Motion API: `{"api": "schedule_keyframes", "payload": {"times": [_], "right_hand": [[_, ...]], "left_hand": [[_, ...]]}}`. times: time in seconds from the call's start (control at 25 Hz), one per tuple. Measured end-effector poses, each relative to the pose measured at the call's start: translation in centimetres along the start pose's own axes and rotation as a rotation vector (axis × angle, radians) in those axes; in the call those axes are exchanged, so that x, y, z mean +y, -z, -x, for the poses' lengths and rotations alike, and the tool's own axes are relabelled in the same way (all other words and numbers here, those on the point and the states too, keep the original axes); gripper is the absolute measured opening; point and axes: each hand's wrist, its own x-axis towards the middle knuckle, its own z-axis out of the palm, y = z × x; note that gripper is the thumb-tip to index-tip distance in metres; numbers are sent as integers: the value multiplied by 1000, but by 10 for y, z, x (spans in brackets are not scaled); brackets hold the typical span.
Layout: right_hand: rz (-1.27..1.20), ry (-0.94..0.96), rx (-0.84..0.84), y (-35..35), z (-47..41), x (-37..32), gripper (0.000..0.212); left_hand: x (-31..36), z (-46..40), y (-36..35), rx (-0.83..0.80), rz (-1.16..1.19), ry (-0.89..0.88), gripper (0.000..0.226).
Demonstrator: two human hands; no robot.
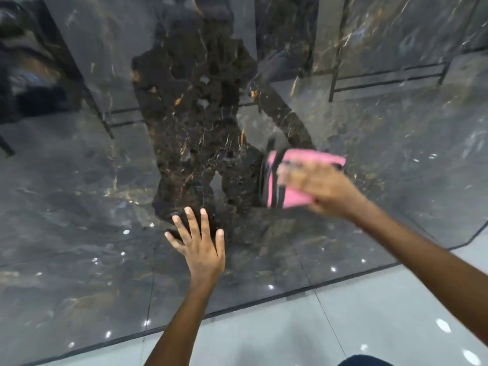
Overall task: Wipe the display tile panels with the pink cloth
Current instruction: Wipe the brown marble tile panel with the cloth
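Head view: right hand point(320, 187) grips pink cloth point(295, 180) against tile panel point(79, 207); left hand point(200, 244) splayed, empty

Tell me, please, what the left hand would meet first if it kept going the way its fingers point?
Probably the dark glossy tile panel itself: the left hand is spread open close to it, though actual contact is unclear.

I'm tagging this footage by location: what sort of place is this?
Probably a tile showroom. A large glossy dark marble-look tile panel stands on a pale polished floor, more panels stand behind it, and the right hand presses a pink cloth on it.
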Motion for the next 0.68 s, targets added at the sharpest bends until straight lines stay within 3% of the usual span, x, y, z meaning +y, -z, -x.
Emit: {"api": "schedule_keyframes", "payload": {"times": [0.08, 0.16, 0.24, 0.36, 0.44, 0.56, 0.64, 0.68], "right_hand": [[20, -310, 324, 14, -28, 22, 57], [84, -491, 454, -14, -11, -5, 59], [78, -546, 287, -71, 57, -65, 69], [85, -478, -135, -113, 157, -136, 75], [81, -411, -104, -109, 152, -135, 62], [1, -497, 187, -97, 59, -117, 45], [43, -447, 210, -111, 34, -128, 56], [101, -309, 110, -130, 49, -143, 70]], "left_hand": [[1, 3, -10, 71, -23, -21, 60], [-5, 7, -18, 120, -29, -54, 62], [-18, 16, -24, 122, -47, -98, 62], [-40, 40, -31, 93, -78, -172, 59], [-48, 52, -35, 90, -98, -214, 58], [-46, 52, -40, 84, -68, -182, 57], [-44, 56, -40, 90, -47, -174, 55], [-45, 57, -39, 80, -37, -164, 54]]}}
